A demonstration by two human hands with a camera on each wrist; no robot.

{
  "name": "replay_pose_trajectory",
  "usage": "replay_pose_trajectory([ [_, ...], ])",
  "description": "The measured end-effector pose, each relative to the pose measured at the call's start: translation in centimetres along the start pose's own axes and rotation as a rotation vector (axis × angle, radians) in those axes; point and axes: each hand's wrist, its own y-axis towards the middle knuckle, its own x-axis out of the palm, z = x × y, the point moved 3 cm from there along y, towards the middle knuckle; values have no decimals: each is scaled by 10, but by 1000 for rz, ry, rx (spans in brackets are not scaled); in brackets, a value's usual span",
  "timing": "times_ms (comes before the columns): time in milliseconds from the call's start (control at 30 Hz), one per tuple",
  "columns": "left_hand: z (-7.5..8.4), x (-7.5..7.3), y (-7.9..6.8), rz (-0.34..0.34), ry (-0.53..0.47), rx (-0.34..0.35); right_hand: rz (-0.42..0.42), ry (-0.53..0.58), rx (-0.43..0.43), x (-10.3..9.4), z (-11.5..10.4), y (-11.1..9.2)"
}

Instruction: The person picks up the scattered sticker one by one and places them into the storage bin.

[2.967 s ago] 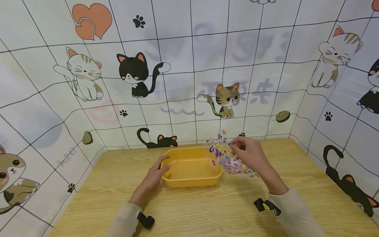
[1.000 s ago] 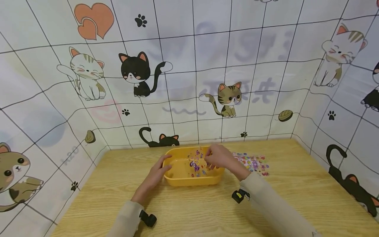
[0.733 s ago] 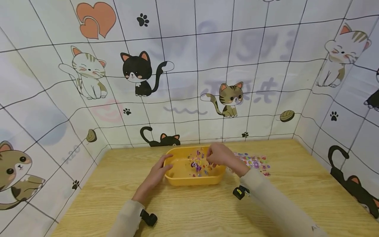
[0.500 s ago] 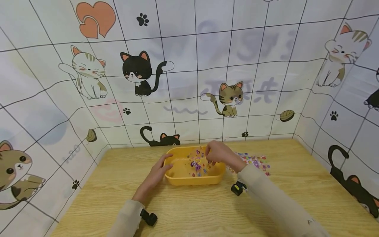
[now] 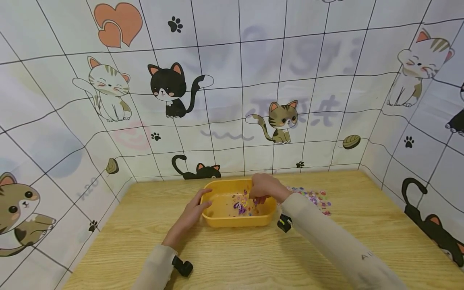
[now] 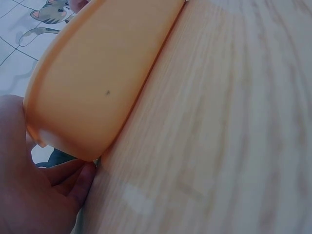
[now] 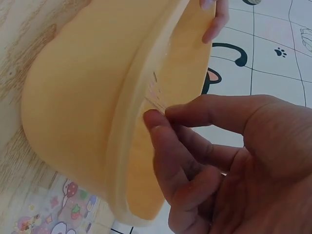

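A yellow plastic basin [image 5: 235, 222] stands on the wooden table. At its left end my left hand [image 5: 193, 210] grips the rim, thumb over the inside; in the left wrist view its curled fingers [image 6: 82, 183] lie against the outer wall. My right hand [image 5: 267, 187] reaches over the basin's right end. Thumb and index finger pinch the edge of a clear sticker sheet [image 5: 240, 207] printed with small colourful figures, which hangs inside the basin. The right wrist view shows that sheet [image 7: 155, 92] nearly edge-on at the fingertips, most of it hidden by the basin wall.
More clear sticker sheets [image 5: 316, 197] with bright prints lie on the wooden table [image 5: 232, 257], right of the basin and partly behind my right forearm. A white sheet wall [image 5: 224, 108] with grid lines and cartoon cats encloses the back and sides.
My right hand has carried the sticker sheet leftward from beside the basin and down into it. Lately it has dipped slightly lower. The left hand keeps its place on the rim.
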Motion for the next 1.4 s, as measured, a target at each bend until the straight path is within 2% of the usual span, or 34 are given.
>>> replay_pose_trajectory([
  [133,0,-1,1,4,-1,-1,-55,-14,0,0,-5,5],
  [367,-2,-1,1,7,-3,-6,-154,-34,76,2,-8,15],
  [633,0,0,-1,-2,-8,-12,-239,-43,112,3,-8,13],
  [1000,-2,-2,1,5,-6,-11,-250,23,164,2,-5,16],
  [1400,1,-1,-1,2,-10,-13,-225,68,168,9,-2,20],
])
